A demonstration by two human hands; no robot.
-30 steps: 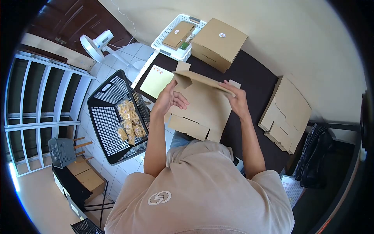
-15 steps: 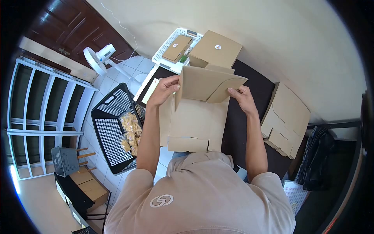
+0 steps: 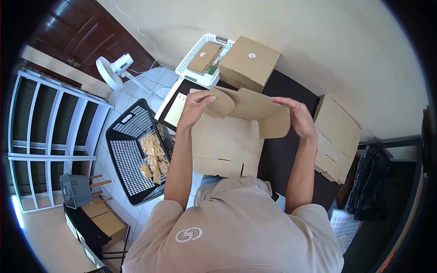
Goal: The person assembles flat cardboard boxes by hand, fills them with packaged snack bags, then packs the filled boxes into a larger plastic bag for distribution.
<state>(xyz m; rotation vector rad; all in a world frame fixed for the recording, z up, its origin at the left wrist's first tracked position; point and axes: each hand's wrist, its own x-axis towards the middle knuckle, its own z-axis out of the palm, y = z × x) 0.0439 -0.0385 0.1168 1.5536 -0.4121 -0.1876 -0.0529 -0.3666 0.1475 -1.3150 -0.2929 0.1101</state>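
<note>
A partly folded brown cardboard box [image 3: 230, 141] lies on the dark table [image 3: 284, 154] in front of me, its far panel raised and its near flap lying at the table's front edge. At the raised panel's left end, my left hand [image 3: 196, 107] pinches a rounded side flap between thumb and fingers. My right hand [image 3: 298, 116] rests against the right end, fingers stretched over the top corner and the palm beside the folded-in right flap. Its thumb is hidden behind the cardboard.
Behind stands a closed box [image 3: 250, 59] with a round sticker, beside a white basket [image 3: 182, 68]. Flat cardboard [image 3: 337, 136] is stacked at the right. A black crate [image 3: 129, 150] with bagged yellowish items [image 3: 153, 152] is at the left, near a white fan [image 3: 111, 70].
Both side flaps of the raised panel now bend toward me. My right hand has moved right and up and opened from its pinch. My left hand now pinches the left flap.
</note>
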